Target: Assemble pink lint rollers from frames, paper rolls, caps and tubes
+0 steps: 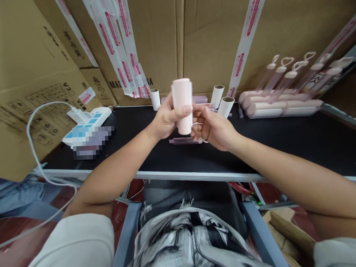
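Note:
My left hand (168,117) is wrapped round a pale pink roller cylinder (182,94), held upright above the black table (284,144). My right hand (214,128) is closed at the cylinder's lower end, fingers pinched on a small wire or clear part that I cannot make out. Just under the hands a clear pink handle (182,140) lies flat on the table.
Paper-core tubes (155,99) (225,107) stand behind the hands. A row of pink rollers with heart-loop handles (282,101) lies at the back right. A white power strip (87,123) with cable sits at left. Taped cardboard boxes (173,35) wall the back and left.

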`<state>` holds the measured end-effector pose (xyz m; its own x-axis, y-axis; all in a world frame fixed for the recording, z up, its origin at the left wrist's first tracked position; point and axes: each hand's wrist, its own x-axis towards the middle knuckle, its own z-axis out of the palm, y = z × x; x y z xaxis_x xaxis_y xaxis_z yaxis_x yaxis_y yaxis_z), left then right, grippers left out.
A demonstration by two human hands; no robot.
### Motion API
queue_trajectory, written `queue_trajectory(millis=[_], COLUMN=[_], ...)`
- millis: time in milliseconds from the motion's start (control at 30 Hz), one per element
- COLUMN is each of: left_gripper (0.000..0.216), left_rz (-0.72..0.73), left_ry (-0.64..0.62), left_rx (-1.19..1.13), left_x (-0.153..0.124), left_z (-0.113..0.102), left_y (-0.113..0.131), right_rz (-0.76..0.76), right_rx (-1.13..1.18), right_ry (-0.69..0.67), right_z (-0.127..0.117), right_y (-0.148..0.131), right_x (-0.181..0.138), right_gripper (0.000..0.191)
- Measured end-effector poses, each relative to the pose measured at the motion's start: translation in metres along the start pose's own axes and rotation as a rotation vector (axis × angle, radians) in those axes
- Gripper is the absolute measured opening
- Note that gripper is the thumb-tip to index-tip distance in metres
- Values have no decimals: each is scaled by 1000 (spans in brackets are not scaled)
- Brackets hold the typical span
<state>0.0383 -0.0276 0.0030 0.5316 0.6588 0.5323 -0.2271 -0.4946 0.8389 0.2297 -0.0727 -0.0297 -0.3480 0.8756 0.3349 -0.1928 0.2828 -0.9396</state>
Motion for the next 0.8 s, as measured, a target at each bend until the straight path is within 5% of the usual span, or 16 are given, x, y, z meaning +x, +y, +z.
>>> queue_trajectory(millis=[67,167,300,400,600,800], left_gripper=[78,80,75,71,67,70], left_rz=[0,-61,-108,-86,-26,-3], left_ry=[75,141,159,154,242,166], left_rx=[-52,-114,-117,-50,72,157], left_x=[3,5,4,6,11,12], left_z=[-7,-18,-24,-29,-48,-46], left_y=[6,14,17,16,11,2], right_rz=[-121,-242,-172,-178,-474,-452], right_rx=[-363,-891,-1224,-1245,-954,-820], right_ry=[33,-95,-277,-263,1,43], right_z=[-7,-12,-6,-5,-18,-17], right_y=[2,6,10,8,-11,-12], right_x=[-1,-4,-8,-10,-12,-13], right_gripper=[50,30,35,32,30,37])
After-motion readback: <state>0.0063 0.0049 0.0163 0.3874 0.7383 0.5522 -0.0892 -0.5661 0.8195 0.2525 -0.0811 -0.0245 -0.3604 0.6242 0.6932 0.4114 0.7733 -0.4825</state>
